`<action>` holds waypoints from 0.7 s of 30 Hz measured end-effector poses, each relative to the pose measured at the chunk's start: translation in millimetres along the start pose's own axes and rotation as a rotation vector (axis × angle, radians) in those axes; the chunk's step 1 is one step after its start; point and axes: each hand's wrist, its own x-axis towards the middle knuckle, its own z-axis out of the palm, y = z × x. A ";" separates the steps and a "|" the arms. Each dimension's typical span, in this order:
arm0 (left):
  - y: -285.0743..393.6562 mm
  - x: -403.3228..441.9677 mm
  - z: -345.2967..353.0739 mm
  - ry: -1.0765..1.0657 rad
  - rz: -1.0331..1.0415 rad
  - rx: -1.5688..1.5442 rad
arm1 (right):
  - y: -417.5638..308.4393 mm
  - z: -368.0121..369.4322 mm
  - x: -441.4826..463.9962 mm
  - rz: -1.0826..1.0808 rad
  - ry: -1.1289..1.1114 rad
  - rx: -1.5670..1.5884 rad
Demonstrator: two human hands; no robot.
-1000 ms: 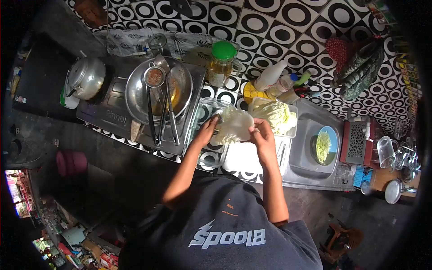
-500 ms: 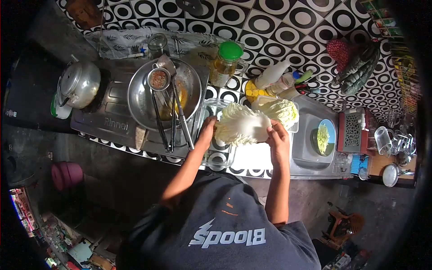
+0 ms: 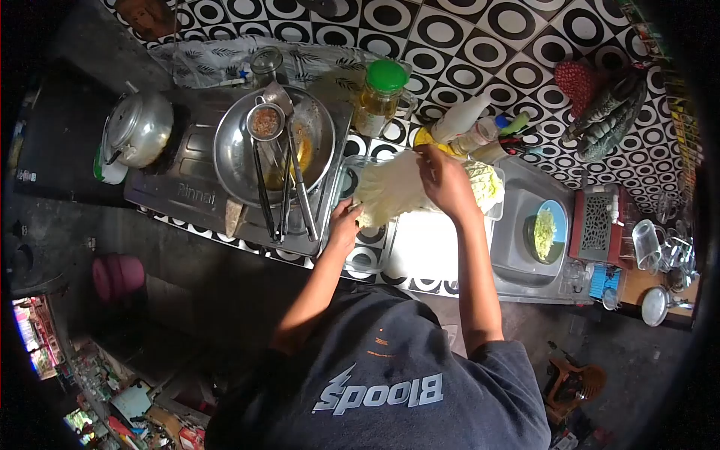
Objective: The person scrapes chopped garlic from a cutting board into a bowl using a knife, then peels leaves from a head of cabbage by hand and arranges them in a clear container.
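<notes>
A pale napa cabbage leaf (image 3: 390,184) is stretched between my hands above the counter. My left hand (image 3: 345,225) is closed on its frilly end, at the left. The thick white end is in my right hand (image 3: 448,184), whose fingers are bent over it. Below the leaf lies a brightly lit white cutting board (image 3: 431,251). A clear rectangular dish (image 3: 364,259) sits left of the board, partly covered by the leaf and my left hand. Behind my right wrist, more napa cabbage (image 3: 486,187) rests in a light container, partly hidden.
On the stove (image 3: 191,176) stand a kettle (image 3: 140,129) and a wide pan (image 3: 232,161) holding a strainer (image 3: 265,122), tongs and a spatula. A green-lidded oil jug (image 3: 379,97) and bottles line the wall. The sink (image 3: 514,255) holds a blue bowl (image 3: 556,225) of shredded cabbage.
My right hand has moved up and left along the leaf, with its back now turned to view. The leaf has turned and tilted. My left hand keeps its hold, slightly lower.
</notes>
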 end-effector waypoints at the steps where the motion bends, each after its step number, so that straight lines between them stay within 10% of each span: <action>1: -2.9 -0.8 1.2 0.036 0.056 -0.014 | 0.2 4.1 5.3 -0.041 -0.001 -0.004; 10: -7.2 -37.5 30.4 0.359 0.516 0.560 | 47.7 50.6 28.0 -0.196 -0.012 -0.062; 21: -41.0 -41.3 14.4 0.270 0.390 0.610 | 118.5 136.8 37.7 -0.087 -0.146 -0.102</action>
